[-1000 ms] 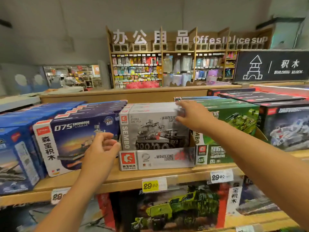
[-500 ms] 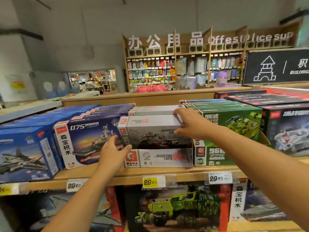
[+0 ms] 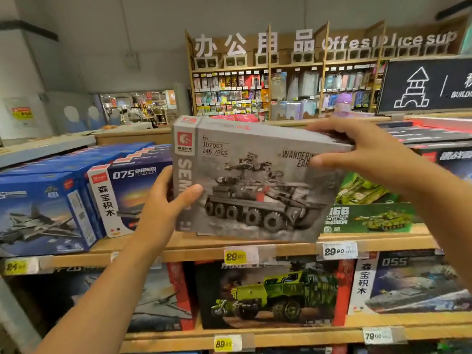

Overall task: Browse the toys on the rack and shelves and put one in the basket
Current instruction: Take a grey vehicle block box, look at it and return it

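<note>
Toy aisle in a shop, seen from the wearer's head. Far left on the wooden shelf [image 3: 255, 247] stand blue jet boxes [image 3: 43, 213] and a navy warship box [image 3: 127, 198]. The left hand [image 3: 166, 208] grips the lower left edge of a grey tank box [image 3: 255, 185], thumb across its front. The box is held up in the air in front of the shelf, tilted slightly, its picture facing the viewer. The right hand [image 3: 357, 152] pinches its upper right corner. Behind, to the right, are green tank boxes [image 3: 370, 205]. One toy appears chosen; no basket is in view, so placing it there remains.
</note>
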